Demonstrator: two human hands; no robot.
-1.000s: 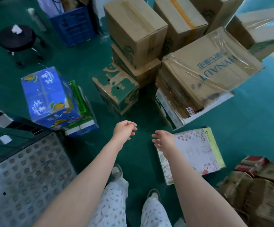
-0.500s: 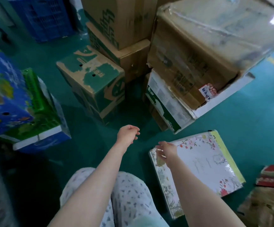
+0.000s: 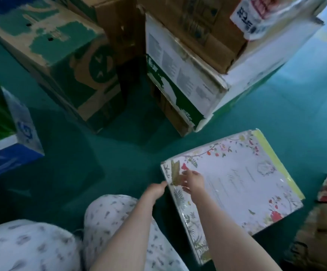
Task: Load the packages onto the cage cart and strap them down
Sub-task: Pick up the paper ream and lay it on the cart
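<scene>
The flat floral box (image 3: 237, 178) lies on the green floor (image 3: 104, 153) at four o'clock, with the right hand (image 3: 193, 180) resting spread-fingered on its near-left corner and the left hand (image 3: 155, 189) touching that corner's edge, its grip too blurred to tell.

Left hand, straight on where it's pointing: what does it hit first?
The flowered box, at its near left edge. The left hand looks almost against it, though depth is unclear.
</scene>
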